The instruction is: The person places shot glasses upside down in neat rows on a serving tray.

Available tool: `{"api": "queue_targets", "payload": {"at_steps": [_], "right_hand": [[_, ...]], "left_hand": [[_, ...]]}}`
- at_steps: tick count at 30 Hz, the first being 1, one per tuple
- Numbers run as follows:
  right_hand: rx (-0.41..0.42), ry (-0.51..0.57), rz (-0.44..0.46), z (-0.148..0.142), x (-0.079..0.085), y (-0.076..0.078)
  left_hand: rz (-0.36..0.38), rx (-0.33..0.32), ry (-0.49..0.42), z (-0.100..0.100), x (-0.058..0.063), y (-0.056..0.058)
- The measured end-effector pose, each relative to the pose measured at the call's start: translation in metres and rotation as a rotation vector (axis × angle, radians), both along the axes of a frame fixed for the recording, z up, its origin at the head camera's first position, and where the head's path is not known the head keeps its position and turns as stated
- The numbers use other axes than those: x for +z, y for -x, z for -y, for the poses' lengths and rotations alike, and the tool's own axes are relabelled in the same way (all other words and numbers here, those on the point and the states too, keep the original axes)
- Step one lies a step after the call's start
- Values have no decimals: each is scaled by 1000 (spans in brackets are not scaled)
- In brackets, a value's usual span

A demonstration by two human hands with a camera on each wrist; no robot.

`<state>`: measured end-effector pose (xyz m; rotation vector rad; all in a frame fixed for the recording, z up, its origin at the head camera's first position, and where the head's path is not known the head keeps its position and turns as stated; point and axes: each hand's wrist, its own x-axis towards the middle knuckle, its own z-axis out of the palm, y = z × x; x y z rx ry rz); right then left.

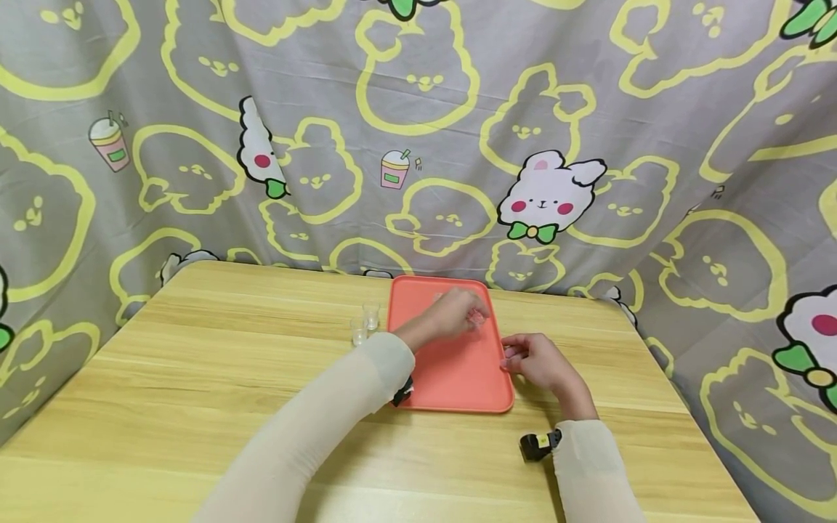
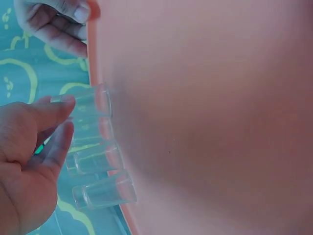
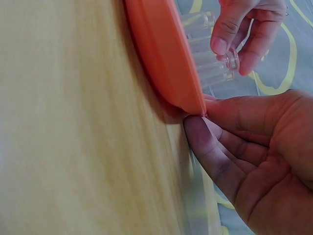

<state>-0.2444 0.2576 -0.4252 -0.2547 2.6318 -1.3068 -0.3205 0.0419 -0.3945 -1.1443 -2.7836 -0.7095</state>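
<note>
In the head view my left hand (image 1: 454, 312) reaches over the far part of a coral-red tray (image 1: 451, 388). Its thumb and fingertips pinch a clear shot glass (image 2: 95, 102), seen best in the left wrist view. Beside that one, more shot glasses (image 2: 105, 191) stand in a row on the tray, close to its rim. At the tray's right side, my right hand (image 1: 539, 361) grips the rim between thumb and fingers; the right wrist view shows this pinch on the tray edge (image 3: 168, 54) up close.
Two more clear glasses (image 1: 365, 325) stand on the wooden table (image 1: 261, 349), just left of the tray. A grey curtain (image 1: 445, 160) with yellow cartoon outlines hangs behind the table and at its sides. Black cameras (image 1: 539, 445) are strapped at the wrists.
</note>
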Motion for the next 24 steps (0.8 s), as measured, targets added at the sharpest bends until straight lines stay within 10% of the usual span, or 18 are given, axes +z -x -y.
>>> {"api": "queue_targets", "payload": {"at_steps": [24], "right_hand": [[-2, 5, 7, 1, 0, 1]], "left_hand": [[-6, -3, 28, 0, 4, 0]]}}
